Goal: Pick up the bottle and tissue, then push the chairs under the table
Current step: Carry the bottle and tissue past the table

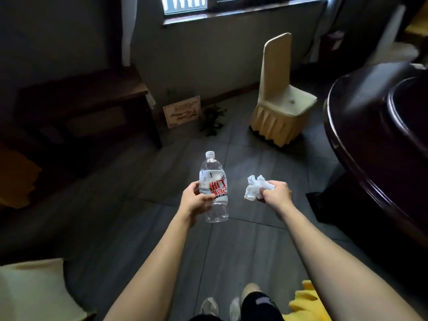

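Head view. Item: clear bottle [214, 186], white cap, red-lettered label, upright in mid-air above the tiled floor [143, 205], gripped at the label by the left hand [196, 201], thumb and fingers curled round it. Item: crumpled white tissue [256, 187], clutched in the curled fingers of the right hand [276, 193], beside the bottle, not touching it. Item: cream-covered chair [281, 98] (skirted, high-backed), beyond both hands, standing apart from the dark round surface [361, 126] at right.
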